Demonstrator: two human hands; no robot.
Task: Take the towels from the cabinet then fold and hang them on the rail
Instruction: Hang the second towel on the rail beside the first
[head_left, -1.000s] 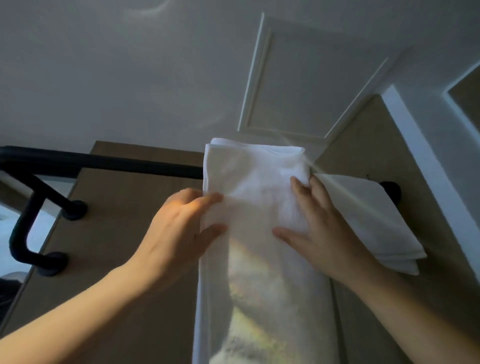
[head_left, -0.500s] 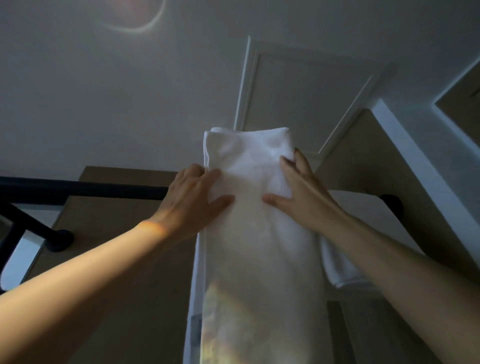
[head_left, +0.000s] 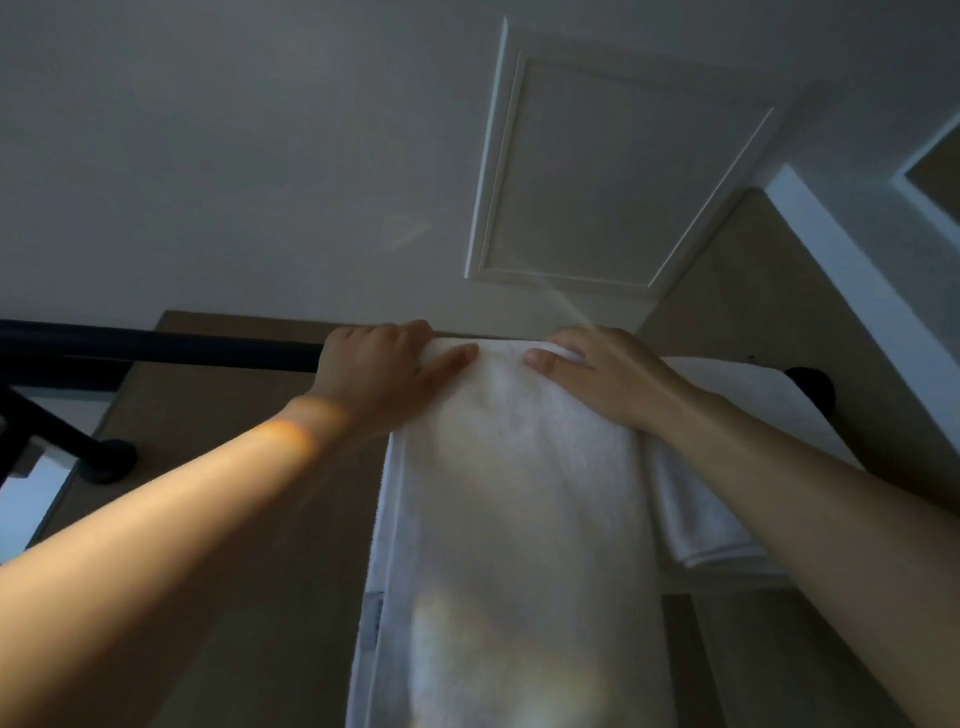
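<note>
The long folded white terry towel (head_left: 519, 493) drapes over the black round metal rail (head_left: 156, 345), mid-frame; left hand (head_left: 379, 369) and right hand (head_left: 597, 374) each pinch its top fold. A second white towel (head_left: 727, 415) hangs right of it: hanging looks nearly done

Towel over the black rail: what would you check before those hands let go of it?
1. Towel draped over the rail: ok.
2. Left hand and right hand both grip its top fold: ok.
3. Front face hangs smooth: ok.
4. Back half hangs as low as the front: cannot tell, hidden.
5. Gap to the second towel at the right: cannot tell, the right forearm covers it.
</note>
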